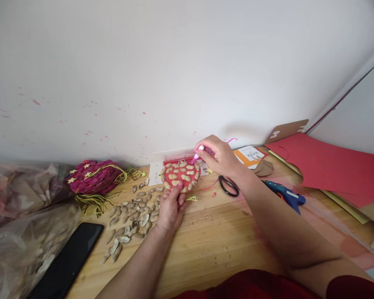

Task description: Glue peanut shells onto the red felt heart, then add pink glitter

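In the head view, my left hand (172,205) pinches the lower edge of a red card (178,177) with peanut shells stuck over its face, its thumb on top. My right hand (216,155) grips a white-and-pink marker pen (197,156), its tip pointing down at the card's upper edge. Magenta colour shows where the tip meets the shells. Whether the tip is felt or bristle is too small to tell. Loose peanut shells (137,211) lie scattered left of my left hand. Black-handled scissors (228,186) rest below my right wrist.
Magenta shell-covered pieces with yellow stars and strings (95,176) are stacked at left. Plastic bags (28,232) and a black phone (70,257) lie nearby. At right are a blue glue gun (286,197) and red card sheets (333,166). A white wall (174,74) stands behind.
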`<state>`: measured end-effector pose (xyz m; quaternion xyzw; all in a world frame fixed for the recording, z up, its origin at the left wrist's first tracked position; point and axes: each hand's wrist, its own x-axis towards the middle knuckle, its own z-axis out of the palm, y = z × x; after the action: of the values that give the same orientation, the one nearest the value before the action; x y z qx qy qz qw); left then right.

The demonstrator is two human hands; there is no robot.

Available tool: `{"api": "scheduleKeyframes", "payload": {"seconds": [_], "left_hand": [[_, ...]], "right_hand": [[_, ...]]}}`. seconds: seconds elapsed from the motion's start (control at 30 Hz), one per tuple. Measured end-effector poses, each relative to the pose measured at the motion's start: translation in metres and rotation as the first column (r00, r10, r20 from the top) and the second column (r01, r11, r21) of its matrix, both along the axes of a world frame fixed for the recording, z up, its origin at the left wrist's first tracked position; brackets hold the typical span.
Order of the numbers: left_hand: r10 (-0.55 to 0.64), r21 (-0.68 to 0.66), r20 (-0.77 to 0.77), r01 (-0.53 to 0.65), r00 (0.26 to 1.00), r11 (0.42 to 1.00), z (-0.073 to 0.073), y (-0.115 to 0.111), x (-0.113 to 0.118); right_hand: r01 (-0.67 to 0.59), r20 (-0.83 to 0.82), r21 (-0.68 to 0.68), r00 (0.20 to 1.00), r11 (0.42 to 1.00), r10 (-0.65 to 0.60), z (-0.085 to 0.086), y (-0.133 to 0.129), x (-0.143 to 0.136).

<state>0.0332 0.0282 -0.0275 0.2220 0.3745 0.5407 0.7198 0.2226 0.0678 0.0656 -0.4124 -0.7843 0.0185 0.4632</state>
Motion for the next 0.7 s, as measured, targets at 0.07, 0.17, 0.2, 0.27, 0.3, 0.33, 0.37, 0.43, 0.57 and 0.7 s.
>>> {"api": "scheduleKeyframes", "payload": {"seconds": [0.07, 0.17, 0.2, 0.27, 0.3, 0.33, 0.37, 0.43, 0.57, 0.7], "left_hand": [[0.003, 0.004, 0.005, -0.003, 1.0, 1.0, 0.0001, 0.0, -0.0002], [0.002, 0.003, 0.002, -0.002, 1.0, 1.0, 0.001, 0.0, -0.0004], [0.0, 0.003, 0.0, 0.0, 1.0, 1.0, 0.0013, 0.0, -0.0004], [-0.001, 0.003, -0.003, 0.001, 1.0, 1.0, 0.0017, 0.0001, -0.0005], [-0.001, 0.003, -0.002, 0.001, 1.0, 1.0, 0.0017, 0.0001, -0.0005], [-0.003, 0.003, 0.0, 0.003, 1.0, 1.0, 0.0016, 0.0001, -0.0004], [-0.005, 0.005, 0.001, 0.005, 1.0, 1.0, 0.0015, 0.0, -0.0004], [-0.008, 0.006, 0.002, 0.008, 1.0, 1.0, 0.0012, 0.0, -0.0002], [0.001, 0.002, 0.002, -0.001, 1.0, 1.0, 0.0006, 0.0001, -0.0002], [-0.001, 0.011, 0.004, 0.001, 1.0, 1.0, -0.0009, 0.0006, -0.0008]], "right_hand": [[-0.024, 0.02, 0.012, 1.0, 1.0, 0.024, -0.0005, 0.0001, -0.001], [-0.046, 0.076, 0.01, 0.996, 0.999, 0.046, -0.0001, -0.0004, -0.0021], [-0.048, 0.096, 0.007, 0.994, 0.999, 0.047, 0.0001, -0.0006, -0.0026], [-0.05, 0.127, 0.004, 0.991, 0.999, 0.049, 0.0005, -0.0009, -0.0036], [-0.053, 0.134, 0.007, 0.99, 0.999, 0.051, 0.0007, -0.001, -0.0043], [-0.057, 0.138, 0.012, 0.989, 0.998, 0.055, 0.0008, -0.0012, -0.005], [-0.062, 0.14, 0.016, 0.988, 0.998, 0.06, 0.0009, -0.0014, -0.0057], [-0.066, 0.142, 0.011, 0.988, 0.998, 0.064, 0.0011, -0.002, -0.007], [-0.054, 0.144, -0.022, 0.988, 0.998, 0.056, 0.0016, -0.0025, -0.0066], [-0.04, 0.151, -0.018, 0.988, 0.999, 0.042, 0.0028, -0.002, -0.0032]]}}
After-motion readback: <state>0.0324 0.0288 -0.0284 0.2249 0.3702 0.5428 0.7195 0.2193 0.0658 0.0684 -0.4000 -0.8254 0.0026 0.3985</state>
